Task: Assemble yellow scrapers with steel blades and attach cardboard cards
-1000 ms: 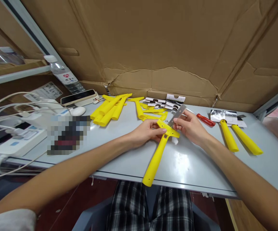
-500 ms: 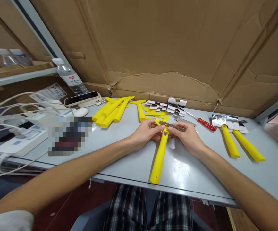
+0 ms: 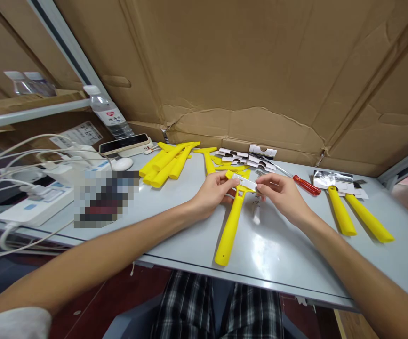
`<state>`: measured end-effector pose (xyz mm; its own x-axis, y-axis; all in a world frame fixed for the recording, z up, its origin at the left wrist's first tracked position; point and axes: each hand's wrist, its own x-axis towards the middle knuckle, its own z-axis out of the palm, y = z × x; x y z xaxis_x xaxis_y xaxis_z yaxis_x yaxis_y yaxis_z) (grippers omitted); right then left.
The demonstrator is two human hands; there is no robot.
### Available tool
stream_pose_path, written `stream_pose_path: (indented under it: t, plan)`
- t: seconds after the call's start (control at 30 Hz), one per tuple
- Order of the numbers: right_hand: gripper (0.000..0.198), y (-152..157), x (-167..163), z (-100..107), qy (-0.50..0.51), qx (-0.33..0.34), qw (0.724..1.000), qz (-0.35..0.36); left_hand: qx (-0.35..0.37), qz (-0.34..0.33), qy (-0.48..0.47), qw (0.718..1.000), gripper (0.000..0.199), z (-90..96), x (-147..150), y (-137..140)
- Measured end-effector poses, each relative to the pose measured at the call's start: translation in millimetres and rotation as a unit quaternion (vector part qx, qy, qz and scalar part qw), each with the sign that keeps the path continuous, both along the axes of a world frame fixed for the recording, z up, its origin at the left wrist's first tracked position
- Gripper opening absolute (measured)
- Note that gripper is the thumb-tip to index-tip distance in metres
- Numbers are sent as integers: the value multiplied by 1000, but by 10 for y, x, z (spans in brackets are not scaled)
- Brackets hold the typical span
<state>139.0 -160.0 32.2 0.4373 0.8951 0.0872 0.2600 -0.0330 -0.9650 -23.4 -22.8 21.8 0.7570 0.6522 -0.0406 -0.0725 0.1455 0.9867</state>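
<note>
A yellow plastic scraper handle [image 3: 230, 230] lies in front of me, its grip pointing toward the table's front edge. My left hand [image 3: 211, 195] is closed on the left end of its T-shaped head. A flat metal strip [image 3: 248, 182] lies along that head, and its right end is pinched by my right hand [image 3: 284, 194]. Fingers cover both ends of the strip. Several tiny screws [image 3: 256, 201] are on the table just below my right fingertips, partly lost in glare. Behind my hands lie more yellow plastic parts [image 3: 230, 166].
Several yellow handles [image 3: 170, 165] are piled at the back left. Blade cards [image 3: 262, 151] and a red screwdriver [image 3: 306, 185] lie at the back. Two scrapers with blades [image 3: 343, 212] rest at right. A power strip [image 3: 36, 207] with cables, a phone [image 3: 124, 144] and a bottle [image 3: 108, 113] occupy the left.
The metal strip now lies flatter and brighter over the handle's head. My right hand has shifted slightly right, uncovering the screws. The handle's grip end has swung a little left.
</note>
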Motion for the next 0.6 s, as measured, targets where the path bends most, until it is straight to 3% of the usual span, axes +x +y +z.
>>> stream_pose_path:
  t: [0.33,0.43,0.6]
  plan:
    - [48,-47,153,139,8,-38,998,40,24,-12,7,1000,45,-25,-6,11]
    - [46,-55,177,127,-8,-26,999,29,28,-34,11,999,44,-28,-7,17]
    - [50,-48,176,80,47,-6,999,-7,33,-50,3,998,43,-29,-13,39]
